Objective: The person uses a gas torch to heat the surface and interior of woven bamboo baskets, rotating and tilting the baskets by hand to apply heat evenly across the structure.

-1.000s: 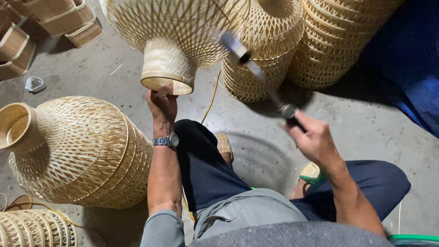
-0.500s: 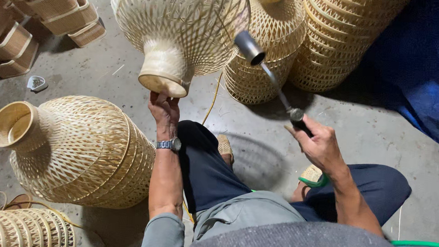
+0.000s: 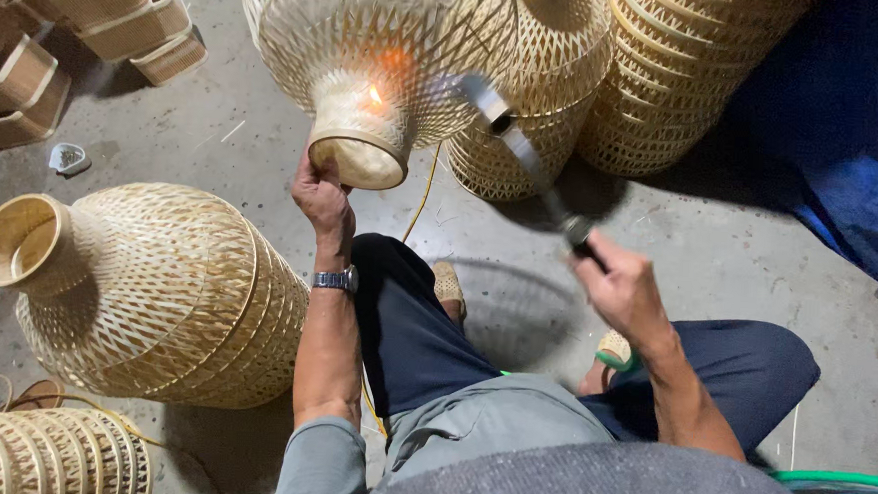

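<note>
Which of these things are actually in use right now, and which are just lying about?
In use:
- left hand gripping the neck of the raised woven lampshade
- right hand holding the torch, its flame on the shade's neck

Lying about:
- woven shade on its side
- stacked shades behind
- wooden frames
- blue tarp

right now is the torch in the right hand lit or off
Lit. A small orange flame glows on the neck of the woven bamboo shade, just ahead of the torch nozzle held by the right hand.

Left hand (image 3: 321,199) raised with fingers curled in a grip; right hand (image 3: 625,292) clenched, arm outstretched.
</note>
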